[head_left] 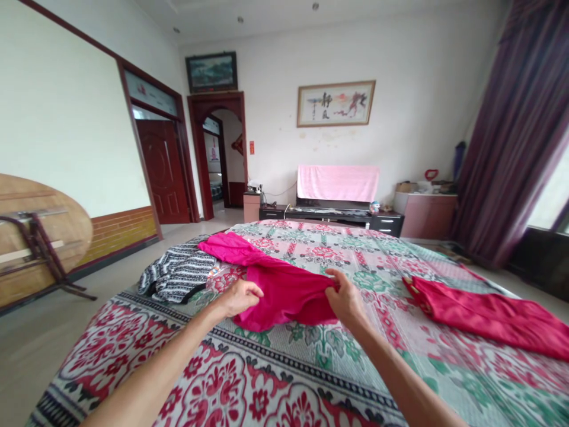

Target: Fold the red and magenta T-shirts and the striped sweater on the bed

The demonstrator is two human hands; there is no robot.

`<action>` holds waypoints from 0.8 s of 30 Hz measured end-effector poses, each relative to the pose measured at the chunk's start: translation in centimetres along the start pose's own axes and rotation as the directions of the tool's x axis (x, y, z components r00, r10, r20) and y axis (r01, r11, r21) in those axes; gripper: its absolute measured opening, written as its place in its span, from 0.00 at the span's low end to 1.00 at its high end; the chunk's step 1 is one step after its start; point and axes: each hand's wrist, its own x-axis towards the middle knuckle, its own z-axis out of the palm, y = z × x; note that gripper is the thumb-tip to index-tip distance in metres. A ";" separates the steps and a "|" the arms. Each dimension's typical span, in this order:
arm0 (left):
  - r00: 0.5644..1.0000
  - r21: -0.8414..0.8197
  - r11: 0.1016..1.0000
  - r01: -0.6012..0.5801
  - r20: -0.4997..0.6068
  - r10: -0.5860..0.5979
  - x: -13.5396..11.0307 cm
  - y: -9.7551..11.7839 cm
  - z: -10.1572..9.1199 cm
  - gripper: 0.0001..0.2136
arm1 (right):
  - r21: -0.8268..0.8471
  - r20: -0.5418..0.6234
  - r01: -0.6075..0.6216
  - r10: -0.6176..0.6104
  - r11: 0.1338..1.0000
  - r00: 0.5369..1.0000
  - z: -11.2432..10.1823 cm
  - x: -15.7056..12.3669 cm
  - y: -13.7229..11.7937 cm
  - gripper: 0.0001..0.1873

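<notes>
At the frame's centre, the left grip [240, 296] and right grip [348, 298] pinched a bright pink garment [288, 293] over a flowered cover [217, 385]; a black-and-white garment [175, 270] lay left of centre, a red garment [493, 317] at lower right.

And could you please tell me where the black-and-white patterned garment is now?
In the head view, the black-and-white patterned garment lies left of centre on the floral cover, just left of the bright pink garment.

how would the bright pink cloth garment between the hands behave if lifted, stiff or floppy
The bright pink cloth garment would likely flop rather than hold shape, since it drapes in loose folds. It is probably light, as the fabric looks thin.
</notes>
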 end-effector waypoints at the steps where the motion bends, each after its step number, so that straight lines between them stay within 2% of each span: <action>1: 0.996 -0.117 0.993 -0.008 0.083 0.018 -0.5 1.2 0.4 0.12 | 0.042 -0.059 0.001 0.001 0.999 0.998 -1.0 0.7 0.4 0.26; 4: 0.956 -0.364 0.932 0.000 0.273 0.107 -2.1 4.3 1.7 0.13 | 0.180 -0.254 0.062 -0.014 0.982 0.967 -3.9 2.3 1.0 0.26; 7: 0.881 -0.403 0.913 0.064 0.452 0.138 -2.7 5.4 2.5 0.16 | 0.254 -0.454 0.117 0.011 0.960 0.891 -6.6 3.3 1.4 0.26; 8: 0.879 -0.374 0.925 0.066 0.460 0.123 -2.6 5.1 2.6 0.16 | 0.253 -0.496 0.112 0.030 0.961 0.868 -7.3 3.6 1.6 0.26; 9: 0.901 -0.321 0.946 0.053 0.423 0.093 -2.2 4.5 2.6 0.16 | 0.239 -0.511 0.085 0.050 0.967 0.858 -8.0 3.8 2.0 0.26; 10: 0.938 -0.237 0.971 0.022 0.340 0.062 -1.7 3.7 2.6 0.15 | 0.209 -0.493 0.038 0.072 0.977 0.867 -8.5 3.9 2.5 0.26; 12: 0.997 0.017 0.999 -0.030 0.074 0.028 -0.6 1.3 2.1 0.12 | 0.084 -0.365 -0.089 0.114 0.992 0.924 -9.2 4.2 3.6 0.25; 14: 0.983 0.292 0.955 -0.045 -0.155 0.094 0.5 -1.4 1.1 0.11 | -0.123 -0.182 -0.177 0.153 0.977 0.971 -9.5 4.4 4.8 0.23; 15: 0.966 0.390 0.920 -0.024 -0.229 0.122 0.9 -2.7 0.6 0.12 | -0.232 -0.104 -0.186 0.166 0.955 0.981 -9.6 4.4 5.3 0.23; 17: 0.935 0.508 0.861 0.017 -0.314 0.167 1.3 -5.0 -0.6 0.13 | -0.407 -0.005 -0.155 0.168 0.900 0.986 -9.5 4.5 6.3 0.23; 20: 0.904 0.567 0.821 0.070 -0.384 0.188 1.6 -7.2 -1.7 0.16 | -0.542 0.058 -0.096 0.151 0.835 0.987 -9.4 4.7 7.7 0.23; 24: 0.908 0.548 0.810 0.212 -0.416 0.043 2.0 -8.1 -2.3 0.18 | -0.581 0.156 -0.047 0.168 0.812 0.973 -9.8 4.9 9.2 0.15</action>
